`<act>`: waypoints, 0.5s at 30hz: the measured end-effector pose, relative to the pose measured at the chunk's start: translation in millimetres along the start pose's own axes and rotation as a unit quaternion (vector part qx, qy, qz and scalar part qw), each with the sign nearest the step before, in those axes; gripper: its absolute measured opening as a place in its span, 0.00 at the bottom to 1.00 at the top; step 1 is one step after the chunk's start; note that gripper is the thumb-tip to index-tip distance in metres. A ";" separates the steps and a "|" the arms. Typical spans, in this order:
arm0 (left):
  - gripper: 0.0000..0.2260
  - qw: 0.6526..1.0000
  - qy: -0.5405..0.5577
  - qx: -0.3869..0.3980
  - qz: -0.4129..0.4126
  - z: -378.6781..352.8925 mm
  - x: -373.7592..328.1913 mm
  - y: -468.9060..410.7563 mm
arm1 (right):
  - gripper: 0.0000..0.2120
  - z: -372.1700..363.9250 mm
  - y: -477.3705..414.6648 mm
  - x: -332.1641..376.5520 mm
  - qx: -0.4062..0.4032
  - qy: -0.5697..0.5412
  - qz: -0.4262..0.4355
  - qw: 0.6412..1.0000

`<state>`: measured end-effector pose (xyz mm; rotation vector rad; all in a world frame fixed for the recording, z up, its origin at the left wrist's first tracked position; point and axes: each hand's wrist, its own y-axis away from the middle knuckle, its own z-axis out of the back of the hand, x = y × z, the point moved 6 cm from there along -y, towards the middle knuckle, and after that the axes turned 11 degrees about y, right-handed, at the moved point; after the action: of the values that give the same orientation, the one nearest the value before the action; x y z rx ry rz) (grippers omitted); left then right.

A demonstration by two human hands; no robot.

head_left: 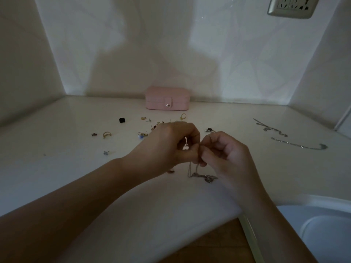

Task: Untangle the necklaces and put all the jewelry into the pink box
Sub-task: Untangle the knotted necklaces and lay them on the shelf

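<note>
We find the tangled necklaces (196,168) held between both hands above the middle of the tabletop (57,152). The left hand (167,147) and the right hand (228,154) meet thumb to thumb, and the curled fingers (190,134) of each pinch the chain at nearly the same spot. From that grip the chain hangs close to vertical. Its pendants (208,177) rest on the tabletop directly below. The chain is too fine for us to count the strands held.

The pink box (167,98) stands closed against the back wall, long axis left to right, snap tab facing us. Two straight necklaces (300,145) lie well apart on the right, each running from far left to near right. Small rings and earrings (106,134) lie scattered between box and hands.
</note>
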<state>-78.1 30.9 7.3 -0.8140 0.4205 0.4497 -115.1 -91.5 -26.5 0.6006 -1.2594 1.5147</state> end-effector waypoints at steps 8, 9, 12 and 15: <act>0.04 0.995 -0.071 -0.065 -0.016 0.9 1.0 3.3 | 0.07 8.4 2.6 1.9 -0.086 0.085 0.027 0.992; 0.03 0.994 -0.074 -0.074 -0.008 0.7 1.6 4.2 | 0.06 8.2 2.2 2.1 -0.093 0.111 0.032 0.989; 0.03 0.990 -0.101 -0.098 0.012 0.9 2.2 6.0 | 0.05 4.9 -2.6 7.2 -0.110 0.204 0.062 0.971; 0.04 0.983 -0.143 -0.115 0.016 7.6 1.8 4.6 | 0.03 0.5 -16.7 17.6 -0.088 0.263 0.088 0.957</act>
<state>-77.7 39.8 8.4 -0.9500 0.1150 0.6444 -106.0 -86.4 -4.5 -0.0419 -1.0308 1.5506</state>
